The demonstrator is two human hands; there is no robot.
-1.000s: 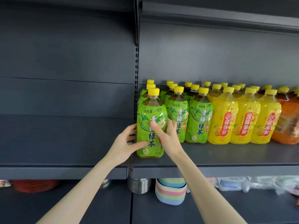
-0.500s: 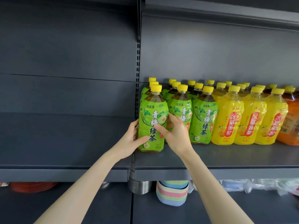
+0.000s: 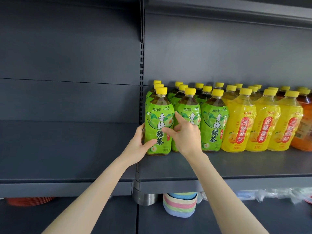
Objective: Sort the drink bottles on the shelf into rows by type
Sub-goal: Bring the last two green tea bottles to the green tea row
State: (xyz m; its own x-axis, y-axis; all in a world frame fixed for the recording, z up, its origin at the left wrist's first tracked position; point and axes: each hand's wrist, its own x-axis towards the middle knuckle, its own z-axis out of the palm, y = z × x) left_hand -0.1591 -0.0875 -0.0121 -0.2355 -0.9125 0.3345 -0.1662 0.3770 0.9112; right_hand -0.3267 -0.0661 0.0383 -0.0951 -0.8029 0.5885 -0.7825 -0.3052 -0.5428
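The front green tea bottle (image 3: 157, 115) stands upright near the left end of the shelf (image 3: 236, 164), just beside the slotted upright (image 3: 141, 81), at the head of the leftmost row. Two more yellow caps show in line behind it.

The left hand (image 3: 137, 146) grips its left side, fingers wrapped round the back and thumb curled across the lower front of the label. The right hand (image 3: 185, 137) holds its right side: the thumb presses on the label, the index finger reaches up into the gap next to the neighbouring bottle, and the other fingers are curled.

Two further rows of green tea bottles (image 3: 214, 125) stand to the right, touching one another. After them come rows of yellow bottles (image 3: 239, 129), then orange bottles (image 3: 303, 132) at the right edge of the shelf.

On the level below, under the shelf's front edge, sit a metal pot (image 3: 145, 199), a stack of striped bowls (image 3: 179, 206) and, far left, red plates (image 3: 28, 200).
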